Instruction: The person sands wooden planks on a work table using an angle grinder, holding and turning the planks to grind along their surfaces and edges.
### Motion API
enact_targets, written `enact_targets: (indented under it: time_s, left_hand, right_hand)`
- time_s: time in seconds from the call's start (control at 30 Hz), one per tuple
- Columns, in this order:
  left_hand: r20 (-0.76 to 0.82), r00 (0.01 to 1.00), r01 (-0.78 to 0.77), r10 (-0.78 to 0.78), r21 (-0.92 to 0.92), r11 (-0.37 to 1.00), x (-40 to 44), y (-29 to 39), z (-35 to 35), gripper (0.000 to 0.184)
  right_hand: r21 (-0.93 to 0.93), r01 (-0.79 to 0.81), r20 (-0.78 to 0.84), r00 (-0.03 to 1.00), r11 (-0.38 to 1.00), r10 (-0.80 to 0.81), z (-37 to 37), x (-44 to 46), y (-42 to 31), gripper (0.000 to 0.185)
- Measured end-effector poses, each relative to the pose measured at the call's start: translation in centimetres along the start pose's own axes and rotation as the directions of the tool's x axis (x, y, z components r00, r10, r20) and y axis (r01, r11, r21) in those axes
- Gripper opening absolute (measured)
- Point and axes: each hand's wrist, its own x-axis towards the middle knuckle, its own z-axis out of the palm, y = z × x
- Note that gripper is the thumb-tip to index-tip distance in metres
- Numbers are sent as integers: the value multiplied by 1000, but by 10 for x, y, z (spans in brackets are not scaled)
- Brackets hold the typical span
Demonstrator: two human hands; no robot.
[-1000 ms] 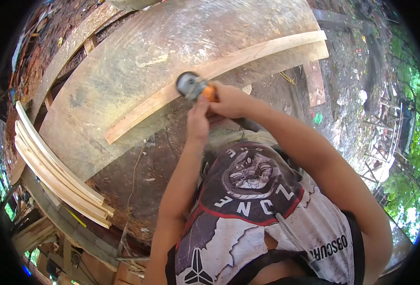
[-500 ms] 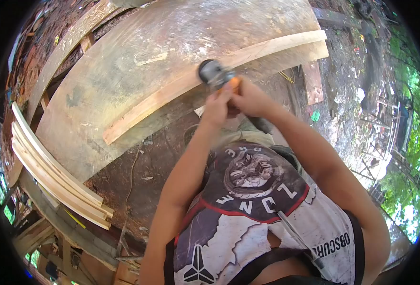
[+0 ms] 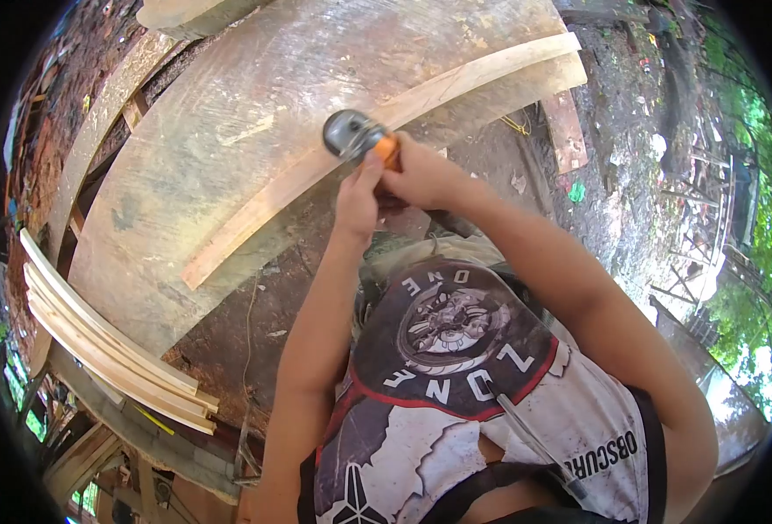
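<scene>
Both my hands are wrapped round an angle grinder (image 3: 348, 133) with an orange body and a round grey head. My left hand (image 3: 357, 203) closes on it from the left, its thumb along the orange part. Gripping from the right is my right hand (image 3: 428, 175), which hides part of the body. The grinder's head lies over the middle of a long pale wooden strip (image 3: 259, 218); whether the disc touches the wood cannot be made out. That strip rests along the near edge of a large worn board (image 3: 167, 201).
Several pale wooden strips (image 3: 110, 336) are stacked at the left. A yellow strip (image 3: 154, 421) lies beside them. Beyond the board runs a wooden beam (image 3: 106, 122). A thin cord (image 3: 248, 349) trails over the dirt ground, and a green scrap (image 3: 577, 192) lies at the right.
Both hands have moved the grinder left along the wooden strip. The whole view has tilted slightly. My grip looks the same.
</scene>
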Motion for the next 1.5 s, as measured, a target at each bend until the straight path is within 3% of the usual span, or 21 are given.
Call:
enact_targets:
  time_s: [0.17,0.33,0.43,0.5,0.6,1.03,1.33,1.47,1.5]
  left_hand:
    - [98,995,-40,31,91,995,37,9,58,59]
    - [89,996,-22,11,129,991,57,13,104,59]
    - [63,998,-8,-3,177,984,71,15,128,60]
    - [69,997,12,-23,160,987,80,15,146,63]
    - [65,997,-48,41,123,991,94,11,176,58]
    - [156,987,2,-41,244,970,154,16,272,64]
    - [175,984,-6,-43,265,964,194,19,345,57]
    - [231,970,-19,-74,378,926,216,21,382,63]
    - [227,973,-34,-40,311,950,222,18,394,55]
  right_hand:
    - [112,-14,-69,997,994,22,-47,4,43,67]
    - [159,31,-111,994,987,-13,-82,12,76,67]
    - [180,-45,-61,996,983,57,-104,15,94,66]
    - [219,10,-98,995,976,11,-116,17,107,66]
    - [185,-35,-87,995,982,52,-142,17,129,67]
    - [270,-23,-116,992,962,57,-225,28,204,71]
    - [425,-24,-109,991,905,78,-287,21,245,59]
    - [380,-50,-244,958,924,152,-304,29,286,51]
    - [435,-45,-215,965,900,152,-315,26,290,48]
